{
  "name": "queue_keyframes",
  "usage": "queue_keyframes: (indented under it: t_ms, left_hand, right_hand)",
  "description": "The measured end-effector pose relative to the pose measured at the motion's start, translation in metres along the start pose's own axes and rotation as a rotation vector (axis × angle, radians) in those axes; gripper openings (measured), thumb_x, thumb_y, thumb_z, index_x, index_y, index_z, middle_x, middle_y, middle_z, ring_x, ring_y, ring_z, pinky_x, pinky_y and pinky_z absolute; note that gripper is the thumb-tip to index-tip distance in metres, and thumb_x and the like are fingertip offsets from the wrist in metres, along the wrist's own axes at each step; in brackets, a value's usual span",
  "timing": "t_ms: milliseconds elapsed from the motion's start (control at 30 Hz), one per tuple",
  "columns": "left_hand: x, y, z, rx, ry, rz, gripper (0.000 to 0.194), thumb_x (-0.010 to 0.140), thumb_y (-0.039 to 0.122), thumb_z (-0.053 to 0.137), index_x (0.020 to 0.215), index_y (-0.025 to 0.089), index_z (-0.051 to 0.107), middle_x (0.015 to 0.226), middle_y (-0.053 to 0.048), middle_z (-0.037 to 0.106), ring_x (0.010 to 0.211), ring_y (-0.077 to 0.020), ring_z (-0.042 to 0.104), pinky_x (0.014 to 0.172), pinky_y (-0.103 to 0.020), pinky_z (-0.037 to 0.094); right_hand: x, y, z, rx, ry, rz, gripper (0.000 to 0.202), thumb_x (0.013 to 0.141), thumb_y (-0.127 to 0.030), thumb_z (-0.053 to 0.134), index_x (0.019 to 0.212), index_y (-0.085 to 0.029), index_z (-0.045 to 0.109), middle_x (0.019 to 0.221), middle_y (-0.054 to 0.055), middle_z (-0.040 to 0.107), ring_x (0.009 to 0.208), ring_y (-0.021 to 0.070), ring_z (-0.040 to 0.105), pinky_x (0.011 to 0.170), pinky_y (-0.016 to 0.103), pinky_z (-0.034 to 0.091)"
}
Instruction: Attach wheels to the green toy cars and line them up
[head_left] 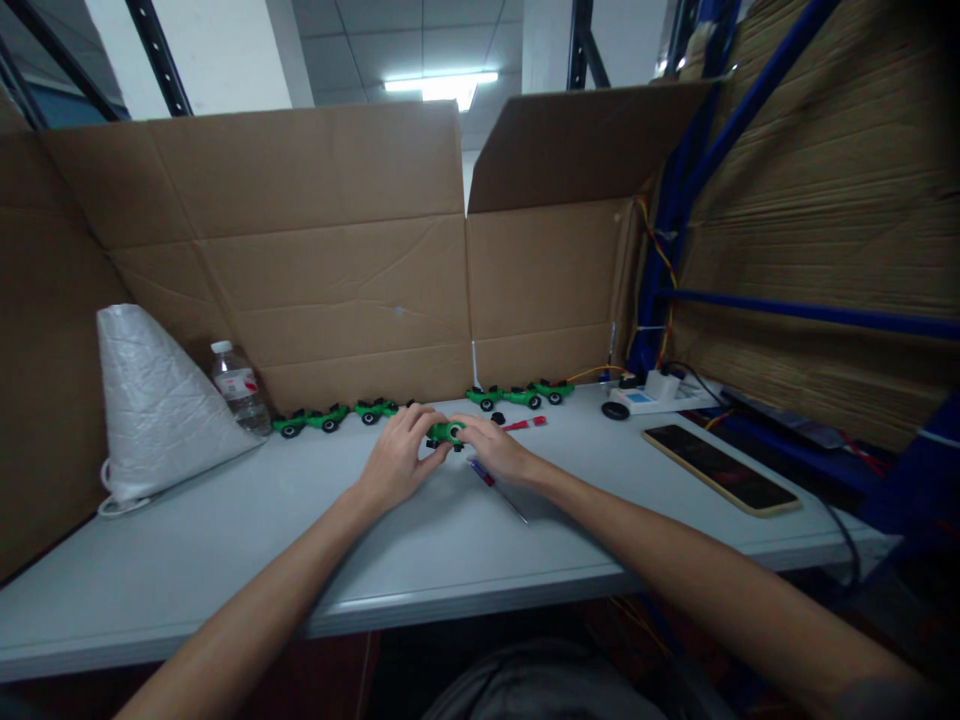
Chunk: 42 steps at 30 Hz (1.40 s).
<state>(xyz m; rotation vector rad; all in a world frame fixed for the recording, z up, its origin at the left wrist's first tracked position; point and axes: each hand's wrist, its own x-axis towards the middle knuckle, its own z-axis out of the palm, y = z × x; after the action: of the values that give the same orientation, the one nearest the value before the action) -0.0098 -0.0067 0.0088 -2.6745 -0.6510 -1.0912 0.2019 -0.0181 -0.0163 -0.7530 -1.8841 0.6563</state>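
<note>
Both of my hands hold one small green toy car [447,433] over the middle of the table. My left hand [400,458] grips its left side, fingers over the top and thumb below. On its right side, the fingers of my right hand [495,447] press against it. A screwdriver [496,488] with a dark handle lies on the table just below my right hand, its shaft pointing toward the front right. Behind that hand lies a red tool [527,424]. More green toy cars stand in a row behind, some at the left [330,418] and others at the right [517,397].
A silvery bag [161,410] and a water bottle [240,388] stand at the left of the table [247,530]. At the right lie a phone [720,468] and a white power strip [664,395] with cables. Cardboard walls [337,270] enclose the back and sides.
</note>
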Motion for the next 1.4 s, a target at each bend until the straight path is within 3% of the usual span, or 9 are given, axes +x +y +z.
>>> queue_keyframes:
  t_ms: [233, 567, 867, 1167, 1400]
  left_hand:
    - [0.001, 0.003, 0.002, 0.017, -0.008, -0.006, 0.027, 0.102, 0.031, 0.060, 0.128, 0.024, 0.059, 0.121, -0.010, 0.062, 0.111, -0.0267, 0.061, 0.098, -0.045, 0.050]
    - [0.004, 0.008, -0.003, -0.014, 0.011, -0.001, 0.028, 0.100, 0.030, 0.061, 0.129, 0.026, 0.061, 0.119, -0.010, 0.061, 0.107, -0.0262, 0.061, 0.096, -0.043, 0.051]
    - [-0.001, -0.002, 0.002, -0.048, -0.066, 0.036, 0.033, 0.102, 0.030, 0.060, 0.136, 0.029, 0.061, 0.128, -0.011, 0.060, 0.117, -0.0275, 0.060, 0.104, -0.047, 0.050]
    - [-0.001, -0.007, -0.007, -0.077, -0.071, 0.045, 0.039, 0.103, 0.031, 0.058, 0.142, 0.034, 0.060, 0.138, -0.012, 0.059, 0.128, -0.0288, 0.057, 0.111, -0.050, 0.048]
    - [-0.002, -0.012, -0.008, -0.036, -0.084, 0.081, 0.043, 0.104, 0.033, 0.058, 0.146, 0.036, 0.059, 0.143, -0.012, 0.058, 0.133, -0.0295, 0.055, 0.111, -0.052, 0.048]
  right_hand:
    - [-0.003, 0.000, 0.001, 0.132, -0.003, 0.097, 0.021, 0.096, -0.028, 0.039, 0.087, -0.021, 0.056, 0.084, 0.001, 0.057, 0.082, 0.0187, 0.052, 0.077, 0.030, 0.043]
    - [-0.001, -0.008, 0.000, 0.062, 0.015, 0.022, 0.023, 0.098, -0.031, 0.038, 0.088, -0.022, 0.055, 0.087, 0.002, 0.058, 0.087, 0.0200, 0.051, 0.082, 0.031, 0.042]
    - [-0.003, 0.003, -0.003, 0.086, -0.060, 0.050, 0.015, 0.086, -0.016, 0.046, 0.092, -0.021, 0.058, 0.089, 0.002, 0.059, 0.088, 0.0205, 0.054, 0.080, 0.032, 0.042]
    - [-0.006, 0.000, -0.003, 0.069, -0.046, 0.062, 0.015, 0.092, -0.021, 0.057, 0.106, -0.022, 0.063, 0.103, 0.003, 0.066, 0.097, 0.0198, 0.060, 0.088, 0.033, 0.046]
    - [-0.010, 0.002, -0.001, 0.171, -0.164, 0.217, 0.026, 0.100, -0.035, 0.052, 0.121, -0.020, 0.053, 0.099, 0.007, 0.072, 0.086, 0.0204, 0.067, 0.059, 0.028, 0.048]
